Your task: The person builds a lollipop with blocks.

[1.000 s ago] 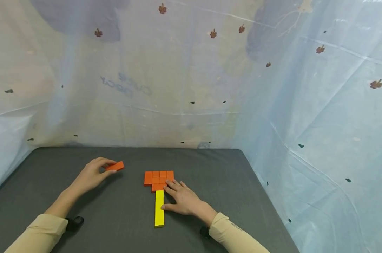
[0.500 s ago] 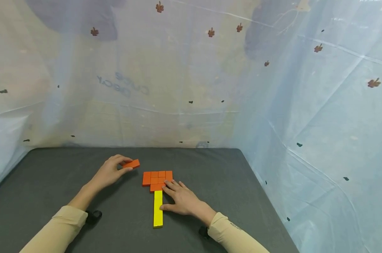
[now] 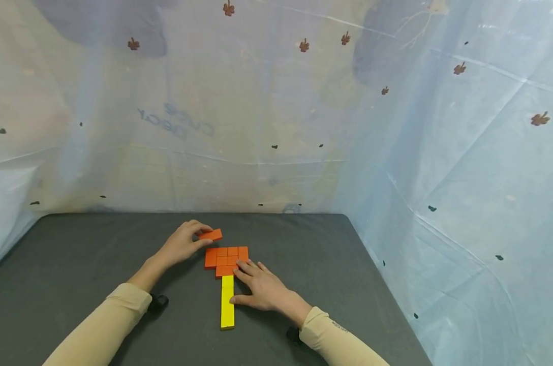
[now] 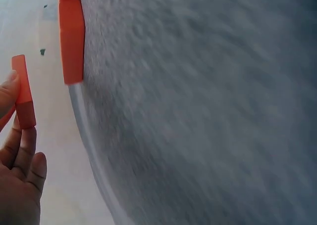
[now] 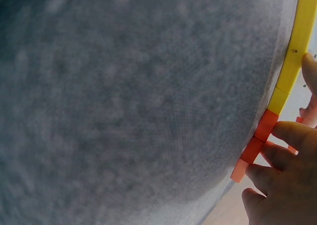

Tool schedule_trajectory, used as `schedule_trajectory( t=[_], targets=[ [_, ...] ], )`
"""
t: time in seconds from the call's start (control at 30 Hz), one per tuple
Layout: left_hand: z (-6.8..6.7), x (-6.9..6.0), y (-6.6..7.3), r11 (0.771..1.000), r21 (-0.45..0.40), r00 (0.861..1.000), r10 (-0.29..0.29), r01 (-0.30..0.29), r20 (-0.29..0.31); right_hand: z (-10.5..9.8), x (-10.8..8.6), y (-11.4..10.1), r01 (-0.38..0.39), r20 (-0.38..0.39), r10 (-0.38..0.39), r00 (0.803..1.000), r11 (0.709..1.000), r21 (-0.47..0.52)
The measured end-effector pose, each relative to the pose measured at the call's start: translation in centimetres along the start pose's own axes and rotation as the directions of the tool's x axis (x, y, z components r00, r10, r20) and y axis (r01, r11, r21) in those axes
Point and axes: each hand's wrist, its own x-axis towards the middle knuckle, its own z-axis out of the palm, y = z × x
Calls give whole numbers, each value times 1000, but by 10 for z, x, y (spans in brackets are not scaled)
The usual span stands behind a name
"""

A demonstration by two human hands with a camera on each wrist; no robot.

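My left hand [image 3: 181, 246] pinches an orange rectangular block [image 3: 213, 234] between thumb and fingers, raised just behind the block layout. The left wrist view shows that held block [image 4: 25, 93] apart from the orange row [image 4: 73, 44]. Several orange blocks [image 3: 222, 252] lie flat against one another on the table. A yellow strip [image 3: 227, 310] runs from them toward me; in the right wrist view a seam divides the yellow strip [image 5: 295, 46]. My right hand [image 3: 268, 291] rests with fingers spread on the right orange edge, its thumb touching the yellow strip's side. Those fingers partly hide the orange blocks.
A dark grey cloth covers the table [image 3: 331, 284]. Translucent plastic sheeting [image 3: 240, 122] with leaf prints hangs behind the table and along its right side. Black wrist straps [image 3: 157, 303] sit at both cuffs.
My left hand has carried the orange block rightward, from the table's left part to just behind the orange group. The right hand stays in place on the blocks; the view has shifted slightly.
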Motion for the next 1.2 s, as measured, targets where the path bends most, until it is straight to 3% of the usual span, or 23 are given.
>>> schedule_trajectory(
  t=[0.53,0.77,1.2],
  targets=[
    [29,30,5,996,68,993,54,-62,102,-3,0,-2,4,-2,-4,1000,1000,-20],
    [36,35,6,993,105,987,37,-54,157,-3,-1,-2,6,-4,-7,1000,1000,-18],
    [42,35,9,985,156,982,39,-69,186,-2,-1,-2,2,-2,-2,1000,1000,-3]
  ],
)
